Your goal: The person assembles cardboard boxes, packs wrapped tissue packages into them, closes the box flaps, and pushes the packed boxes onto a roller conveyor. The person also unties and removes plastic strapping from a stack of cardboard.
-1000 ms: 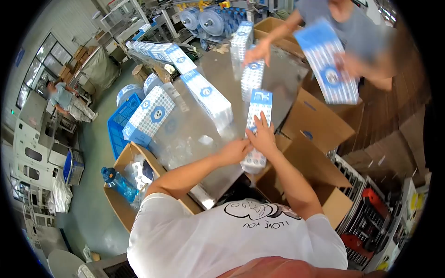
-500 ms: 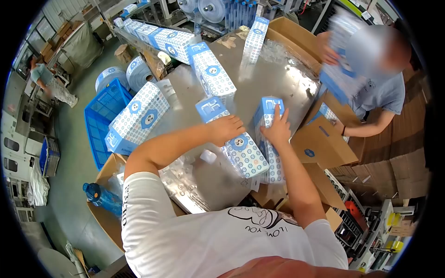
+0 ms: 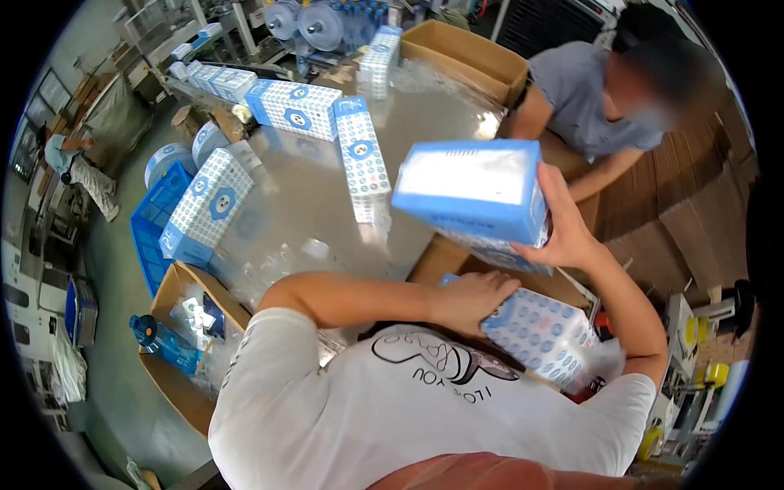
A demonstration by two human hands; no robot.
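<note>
Raised pack [image 3: 469, 184] in the right hand [image 3: 555, 224], lower pack [image 3: 539, 331] under the left hand [image 3: 472, 302]

Head view: handling looks partway through, judging by how the packs lie. Two are in hand and neither has been let go. The raised pack hangs in the air, its pale end face turned up; the right hand's thumb and fingers are spread around its near end and pinch it. The lower pack lies slantwise above an open carton [image 3: 437, 257], close to the shirt. The left hand is palm down on one end of it, fingers together; its thumb is hidden, so whether it clasps the pack or merely presses on it cannot be told. What the carton already contains is also hidden.

Several packs are untouched. On the metal table [image 3: 302, 180], a patterned pack [image 3: 362, 155] lies lengthwise, with a crosswise pack [image 3: 294, 110] just beyond it and a row of packs [image 3: 216, 80] stretching farther back. A larger pack [image 3: 214, 200] leans by the blue crate [image 3: 159, 224], and a far pack [image 3: 380, 61] stands near a second carton [image 3: 465, 57].

Across the table, a co-worker [image 3: 572, 90] bends forward, one forearm reaching down; the hand at its end is out of sight, so that person's share cannot be judged.
</note>
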